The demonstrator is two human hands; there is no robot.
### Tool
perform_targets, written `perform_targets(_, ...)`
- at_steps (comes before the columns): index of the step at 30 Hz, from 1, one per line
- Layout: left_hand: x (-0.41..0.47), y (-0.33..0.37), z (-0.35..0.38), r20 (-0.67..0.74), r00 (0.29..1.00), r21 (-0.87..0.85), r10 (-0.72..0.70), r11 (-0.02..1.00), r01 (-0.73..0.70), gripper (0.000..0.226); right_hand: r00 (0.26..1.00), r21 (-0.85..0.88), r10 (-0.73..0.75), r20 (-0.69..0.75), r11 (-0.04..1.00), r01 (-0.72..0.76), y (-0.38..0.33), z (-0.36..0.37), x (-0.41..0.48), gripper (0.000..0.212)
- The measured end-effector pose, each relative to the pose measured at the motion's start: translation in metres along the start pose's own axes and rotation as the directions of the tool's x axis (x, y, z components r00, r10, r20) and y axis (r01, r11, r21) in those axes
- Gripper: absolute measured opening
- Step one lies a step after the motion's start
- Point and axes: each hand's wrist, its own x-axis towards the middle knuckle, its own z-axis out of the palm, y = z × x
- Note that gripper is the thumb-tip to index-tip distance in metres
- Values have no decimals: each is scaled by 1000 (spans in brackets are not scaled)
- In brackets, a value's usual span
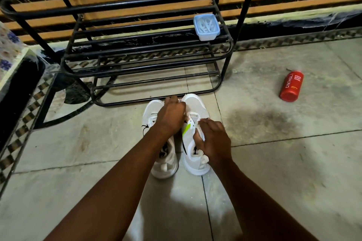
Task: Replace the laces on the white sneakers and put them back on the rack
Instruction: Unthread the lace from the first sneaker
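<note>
Two bare forearms reach in from 6 o'clock and meet over a pair of white sneakers standing on the grey tiled floor (78, 143).

The right hand (214, 140) grasps the white low-top sneaker with the lime-green stripe (195, 103). Its thumb lies along the tongue side and its fingers curve over the laced upper near the collar. The left hand (172, 116) crosses above the white low-top sneaker with the black swoosh mark (151, 109). Its fingers are curled down at the gap between the two toes, at the front of the green-striped sneaker's eyelet row. They are bent tight, but I cannot tell whether they pinch a lace, since the knuckles hide the fingertips.

Both sneakers stand side by side and upright, touching or nearly so, with their toes toward 12 o'clock. The swoosh sneaker is at 9 o'clock of the green-striped one. Their toes sit just in front of the lowest bar of a black tubular metal shoe rack (226, 64), which fills the 12 o'clock side.

On a middle shelf of that rack, at 1 o'clock from the sneakers, sits a pale blue square plastic tub (206, 33) holding loose white laces (205, 24). Well apart at 2 o'clock, a red cylindrical body-wash bottle (291, 87) lies on the floor. Between it and the sneakers, a dark smudge (260, 121) marks the tiles.
</note>
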Motion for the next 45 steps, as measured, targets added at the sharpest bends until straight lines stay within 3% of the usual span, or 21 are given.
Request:
perform_targets(4, -1, 3, -1, -10, 999, -164, 51, 985, -52, 25, 1000, 13, 21, 7, 1000, -21, -3, -2, 0, 44)
perform_targets(9, -5, -2, 0, -73, 991, -399, -109, 914, 71, 8, 999, -9, 49, 15, 999, -49, -5, -3, 0, 44)
perform_targets(12, -3, -4, -4, 30, 982, -641, -187, 750, 162, 18, 998, -39, 55, 8, 998, -55, -6, -5, 0, 42)
perform_targets(17, -6, -2, -29, 100, 950, -931, -297, 310, 195, 33, 998, -35, 57, -2, 998, -57, -7, -6, -1, 41)
perform_targets(18, -6, -1, -34, 93, 943, -945, -320, 268, 185, 34, 999, -33, 54, -6, 998, -54, -6, -5, 0, 41)
perform_targets(22, -1, 8, -48, 79, 932, -946, -353, 268, 182, 24, 999, -34, 44, -11, 998, -44, -6, -4, 0, 42)
perform_targets(28, -4, 35, -89, 101, 954, -984, -281, 111, 136, 17, 995, -117, -88, -37, 990, 83, -6, -10, 5, 31)
perform_targets(32, -9, 50, -123, 95, 971, -995, -221, 8, 99, 20, 989, -57, -138, 46, 988, 141, -8, -31, 20, 45)
perform_targets(36, -15, 64, -148, 62, 990, -992, -126, -119, 47, 20, 997, 86, -52, 55, 995, 47, -28, -63, 50, 72)
perform_targets(39, -20, 76, -166, 52, 994, -985, -98, -172, 35, 19, 989, 414, 17, 149, 907, -78, -49, -76, 74, 40)
perform_targets(41, -22, 83, -179, 39, 995, -977, -91, -213, 19, 18, 965, 532, 38, 261, 829, -176, -58, -80, 83, 15)
perform_targets(43, -21, 86, -191, 10, 996, -976, -86, -219, -9, 17, 952, 580, 81, 296, 776, -247, -59, -83, 86, 18)
perform_targets(45, -20, 87, -196, -25, 993, -982, -117, -182, -46, 16, 932, 676, 180, 314, 647, -353, -54, -91, 85, 19)
